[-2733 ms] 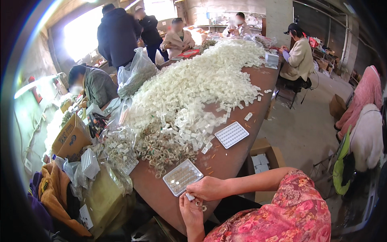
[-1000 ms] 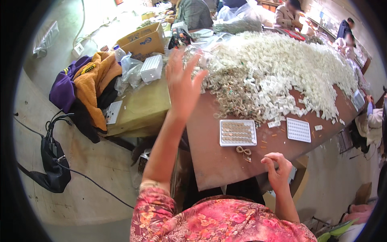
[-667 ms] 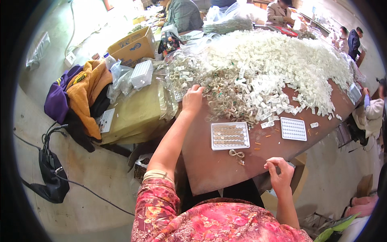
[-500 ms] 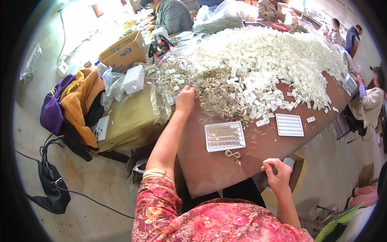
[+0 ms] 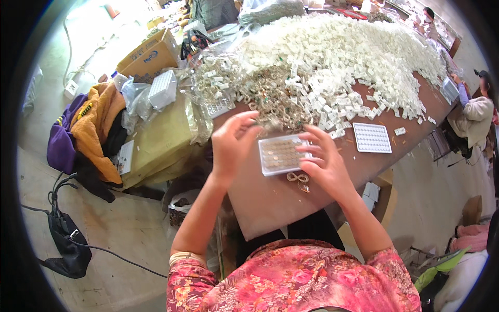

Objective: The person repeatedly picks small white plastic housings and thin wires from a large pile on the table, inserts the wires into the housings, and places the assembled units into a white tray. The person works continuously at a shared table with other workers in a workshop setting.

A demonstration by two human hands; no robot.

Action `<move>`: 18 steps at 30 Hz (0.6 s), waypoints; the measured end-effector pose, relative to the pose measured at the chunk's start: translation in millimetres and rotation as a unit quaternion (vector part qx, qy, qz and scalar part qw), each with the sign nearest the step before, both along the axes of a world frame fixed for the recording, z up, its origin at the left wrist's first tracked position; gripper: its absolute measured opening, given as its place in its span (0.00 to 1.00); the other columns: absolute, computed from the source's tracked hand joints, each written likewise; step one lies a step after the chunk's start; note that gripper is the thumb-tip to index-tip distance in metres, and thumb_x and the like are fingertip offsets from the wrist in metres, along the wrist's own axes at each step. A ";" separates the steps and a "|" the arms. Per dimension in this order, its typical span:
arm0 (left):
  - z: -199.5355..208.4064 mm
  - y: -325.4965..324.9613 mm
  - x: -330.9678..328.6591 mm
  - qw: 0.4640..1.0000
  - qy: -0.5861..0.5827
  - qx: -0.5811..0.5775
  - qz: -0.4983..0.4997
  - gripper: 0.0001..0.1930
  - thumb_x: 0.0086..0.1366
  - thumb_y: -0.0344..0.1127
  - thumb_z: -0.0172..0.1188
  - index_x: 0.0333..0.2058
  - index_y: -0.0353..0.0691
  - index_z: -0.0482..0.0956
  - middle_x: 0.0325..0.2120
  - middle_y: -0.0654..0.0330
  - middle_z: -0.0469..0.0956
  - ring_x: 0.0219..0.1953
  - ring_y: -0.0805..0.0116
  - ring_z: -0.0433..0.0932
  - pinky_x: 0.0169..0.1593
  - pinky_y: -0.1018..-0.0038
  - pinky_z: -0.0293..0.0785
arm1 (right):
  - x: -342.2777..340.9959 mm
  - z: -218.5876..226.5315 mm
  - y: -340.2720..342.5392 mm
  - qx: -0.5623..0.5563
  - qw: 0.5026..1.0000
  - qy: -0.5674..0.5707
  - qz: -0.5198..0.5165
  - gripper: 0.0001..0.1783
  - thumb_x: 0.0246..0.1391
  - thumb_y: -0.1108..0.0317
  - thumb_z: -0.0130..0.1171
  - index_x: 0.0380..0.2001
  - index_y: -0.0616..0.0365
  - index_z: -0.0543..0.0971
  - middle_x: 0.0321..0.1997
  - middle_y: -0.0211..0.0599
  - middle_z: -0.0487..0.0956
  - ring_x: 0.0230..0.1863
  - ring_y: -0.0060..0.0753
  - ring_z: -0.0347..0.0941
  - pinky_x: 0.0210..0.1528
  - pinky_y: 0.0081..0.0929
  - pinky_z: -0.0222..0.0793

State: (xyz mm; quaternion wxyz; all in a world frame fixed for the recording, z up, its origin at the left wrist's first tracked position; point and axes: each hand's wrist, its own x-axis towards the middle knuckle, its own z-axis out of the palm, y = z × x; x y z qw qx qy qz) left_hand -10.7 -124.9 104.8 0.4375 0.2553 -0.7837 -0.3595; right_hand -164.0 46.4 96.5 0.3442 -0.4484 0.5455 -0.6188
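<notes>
My left hand hovers at the left side of a white tray, its fingers apart. Rows of small round tan pieces lie in that tray. Over the tray's right edge is my right hand, fingers spread and slightly blurred, covering part of the rows. Whether its fingertips touch the tray I cannot tell. A coiled beige cord lies just in front of the tray. Behind it spreads a heap of tangled beige cords, with a blurred patch near my left fingertips.
A large pile of small white plastic pieces covers the far table. Another white tray lies to the right. At left are a cardboard box, jackets and a yellowish wrapped stack. A person works at the right.
My left hand has come back from the cord heap toward the tray. My right hand has moved forward and left from the table's front edge to the tray, its fingers spreading.
</notes>
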 end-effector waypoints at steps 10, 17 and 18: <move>-9.3 76.1 8.7 0.981 -0.038 -0.167 -0.085 0.10 0.50 0.23 0.67 0.33 0.37 0.81 0.31 0.56 0.81 0.33 0.62 0.81 0.37 0.72 0.77 | 16.1 -7.3 19.2 -0.030 0.953 -0.302 -0.025 0.06 0.57 0.76 0.55 0.39 0.60 0.73 0.29 0.31 0.77 0.32 0.26 0.77 0.37 0.22 0.72; -12.8 88.8 7.0 0.980 -0.036 -0.132 -0.142 0.10 0.53 0.21 0.61 0.36 0.37 0.79 0.32 0.58 0.79 0.34 0.64 0.80 0.37 0.76 0.77 | 1.1 -4.0 45.3 0.015 0.981 -0.189 -0.027 0.11 0.56 0.75 0.57 0.43 0.61 0.74 0.35 0.32 0.76 0.34 0.23 0.75 0.37 0.19 0.69; -13.3 92.3 5.8 0.978 -0.036 -0.124 -0.164 0.10 0.53 0.21 0.61 0.36 0.37 0.79 0.32 0.59 0.79 0.33 0.65 0.80 0.37 0.76 0.77 | 0.3 -4.4 49.1 0.019 0.985 -0.167 -0.037 0.12 0.55 0.75 0.58 0.44 0.62 0.74 0.37 0.32 0.77 0.35 0.22 0.75 0.39 0.19 0.69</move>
